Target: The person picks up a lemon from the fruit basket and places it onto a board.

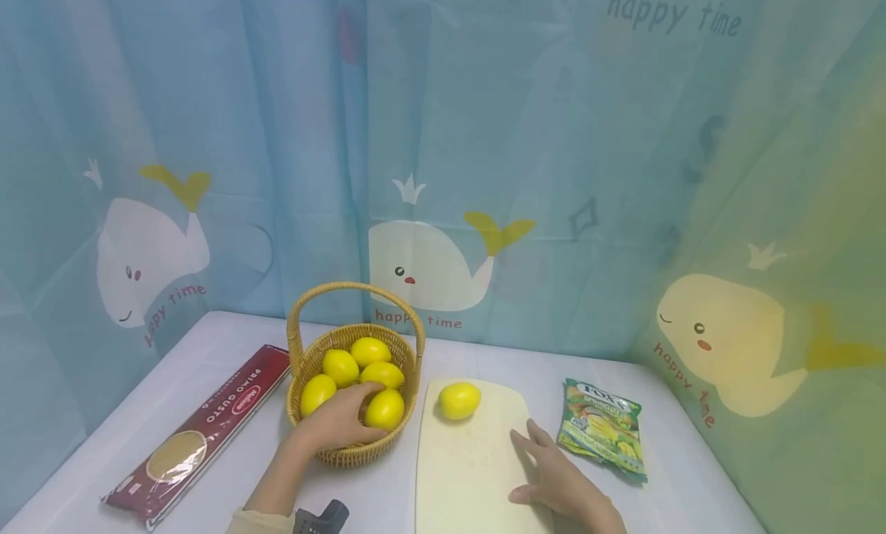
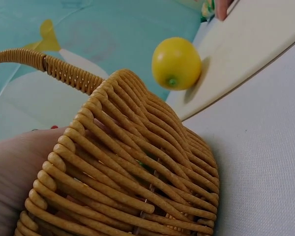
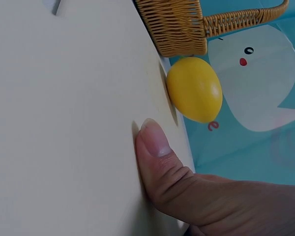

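My left hand (image 1: 337,420) reaches over the near rim of a wicker basket (image 1: 349,457) and grips a yellow lemon (image 1: 384,409) between thumb and fingers. Several more lemons lie around it in the basket. In the left wrist view the woven basket wall (image 2: 132,162) hides the fingers. A single lemon (image 1: 460,401) lies on the far part of a cream cutting board (image 1: 471,472). Over the board's right edge is my right hand (image 1: 562,474), its fingers spread and holding nothing. Its thumb (image 3: 155,140) touches the board's surface, a short way from that lemon.
A long dark red pack of spaghetti (image 1: 201,442) lies left of the basket. Right of the board is a green bag of Fox's sweets (image 1: 602,430). The basket's tall handle (image 1: 353,286) arches above its rim. A whale-print curtain (image 1: 554,134) encloses the white table (image 1: 685,457).
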A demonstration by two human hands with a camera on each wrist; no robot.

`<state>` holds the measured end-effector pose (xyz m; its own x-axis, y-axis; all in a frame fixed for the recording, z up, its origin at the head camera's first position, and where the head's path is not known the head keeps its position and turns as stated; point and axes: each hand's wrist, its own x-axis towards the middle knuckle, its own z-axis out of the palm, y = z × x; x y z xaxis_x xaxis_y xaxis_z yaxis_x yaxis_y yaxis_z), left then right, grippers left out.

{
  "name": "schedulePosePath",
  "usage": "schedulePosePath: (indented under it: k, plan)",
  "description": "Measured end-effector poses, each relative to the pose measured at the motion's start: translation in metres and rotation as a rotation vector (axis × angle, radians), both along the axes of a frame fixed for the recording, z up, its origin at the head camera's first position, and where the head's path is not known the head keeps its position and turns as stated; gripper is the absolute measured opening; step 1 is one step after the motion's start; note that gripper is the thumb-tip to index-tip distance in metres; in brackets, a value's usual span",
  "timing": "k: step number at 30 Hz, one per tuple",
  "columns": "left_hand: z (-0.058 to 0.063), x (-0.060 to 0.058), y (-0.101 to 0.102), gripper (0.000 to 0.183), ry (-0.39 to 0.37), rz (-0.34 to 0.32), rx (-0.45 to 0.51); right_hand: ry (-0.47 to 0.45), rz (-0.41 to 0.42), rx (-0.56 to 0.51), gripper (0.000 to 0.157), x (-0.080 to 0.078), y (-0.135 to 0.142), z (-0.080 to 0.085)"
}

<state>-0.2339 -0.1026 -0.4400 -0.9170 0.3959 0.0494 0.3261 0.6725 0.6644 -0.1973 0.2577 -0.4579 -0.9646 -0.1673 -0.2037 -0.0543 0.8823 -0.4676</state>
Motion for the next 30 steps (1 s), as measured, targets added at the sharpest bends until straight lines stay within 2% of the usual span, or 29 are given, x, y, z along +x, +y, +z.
schedulePosePath:
  k: [7,30]
  plan:
    - [-0.0020,-0.0014,0.0000,0.070,0.001,0.013,-0.017,0.020,0.034,-0.040,0.104,0.0033,0.0013,0.0028]
    - [0.0009,-0.0004,0.0018,0.066,0.000,0.033,-0.004,0.020,0.026,-0.030,0.103,0.0017,0.0028,-0.0011]
